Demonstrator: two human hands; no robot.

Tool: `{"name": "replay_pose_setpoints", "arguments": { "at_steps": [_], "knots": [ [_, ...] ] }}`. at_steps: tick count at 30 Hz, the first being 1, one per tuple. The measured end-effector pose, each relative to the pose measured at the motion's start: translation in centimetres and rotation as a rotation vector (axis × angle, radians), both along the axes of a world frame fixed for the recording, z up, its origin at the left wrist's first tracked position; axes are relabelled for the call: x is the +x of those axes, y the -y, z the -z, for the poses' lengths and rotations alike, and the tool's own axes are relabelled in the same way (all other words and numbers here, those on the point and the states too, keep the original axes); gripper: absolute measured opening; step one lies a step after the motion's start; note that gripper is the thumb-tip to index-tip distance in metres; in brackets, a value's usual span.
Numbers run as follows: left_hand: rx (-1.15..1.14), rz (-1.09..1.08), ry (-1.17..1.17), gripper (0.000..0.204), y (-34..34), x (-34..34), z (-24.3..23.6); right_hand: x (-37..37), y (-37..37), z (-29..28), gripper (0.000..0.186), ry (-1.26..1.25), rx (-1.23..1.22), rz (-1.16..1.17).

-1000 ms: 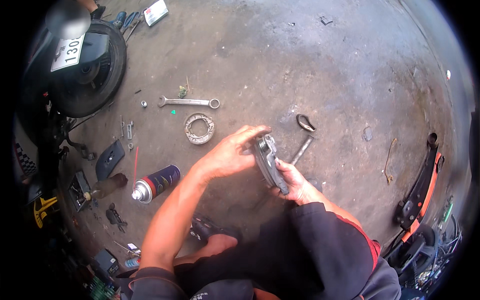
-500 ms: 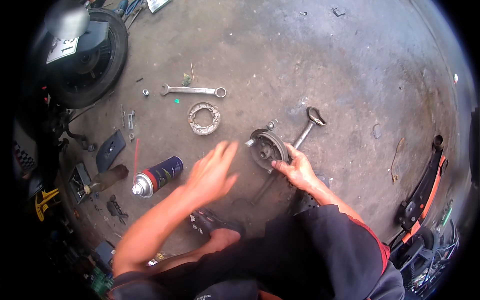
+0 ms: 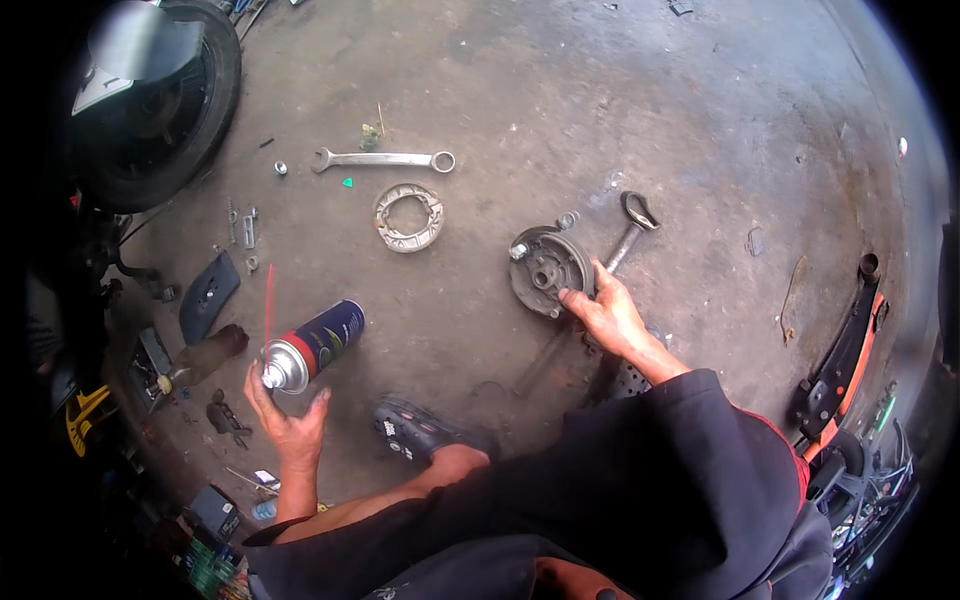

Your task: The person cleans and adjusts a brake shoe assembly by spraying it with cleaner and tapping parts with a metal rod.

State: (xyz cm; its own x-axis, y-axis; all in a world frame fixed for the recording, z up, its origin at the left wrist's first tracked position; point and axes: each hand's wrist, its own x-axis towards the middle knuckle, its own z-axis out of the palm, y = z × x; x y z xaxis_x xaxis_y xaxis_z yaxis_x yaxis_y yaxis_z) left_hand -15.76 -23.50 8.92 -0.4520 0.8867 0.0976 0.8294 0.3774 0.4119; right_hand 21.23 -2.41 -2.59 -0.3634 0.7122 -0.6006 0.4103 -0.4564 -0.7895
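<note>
- Head view: holding a round grey metal plate (image 3: 550, 276) in the right hand (image 3: 612, 318), thumb on the inner face and fingers behind the right rim; closed firmly enough to grip, clear of the left hand.
- Keeping the plate right of centre in the picture, in front of the knees, inner face with raised central boss turned upward; cannot tell about contact with the floor (image 3: 500, 110).
- Reaching with the left hand (image 3: 288, 425) to the nozzle end of a blue and red spray can (image 3: 325, 335); spread wide, thumb apart from the fingers. Cannot tell about fingertip contact with the nozzle.
- Lying on its side just beyond the left hand: the spray can, with a thin red straw (image 3: 269, 300) pointing away from the body.
- Beside the plate, toward the right: a metal bar with a looped end (image 3: 625, 246), partly hidden by the right hand.
- Between plate and can, farther out: a ring of brake shoes (image 3: 409, 243), flat on the floor; just beyond, a silver combination wrench (image 3: 380, 159).
- Left of the can: a dark plastic panel (image 3: 207, 300) and a murky bottle (image 3: 207, 357).
- At upper left, a black tyre (image 3: 218, 105); at far right, a black and orange part (image 3: 838, 370).
</note>
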Motion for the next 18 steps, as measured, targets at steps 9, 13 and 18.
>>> {"name": "replay_pose_setpoints", "arguments": {
  "at_steps": [9, 13, 18],
  "knots": [
    [0.275, -0.036, 0.073, 0.083, -5.9, 0.1, 4.4, -1.4, -0.3, -1.4, 0.066, 0.115, -0.027, -0.073],
    [0.349, -0.005, 0.427, 0.085, -8.4, 1.2, 1.0, -1.7, -1.3, -3.6, 0.061, 0.104, -0.027, -0.078],
    [0.211, -0.082, 0.909, 0.106, -11.4, 2.3, -6.7, -1.3, -1.9, -3.0, 0.058, 0.131, 0.034, -0.131]
  ]
}}
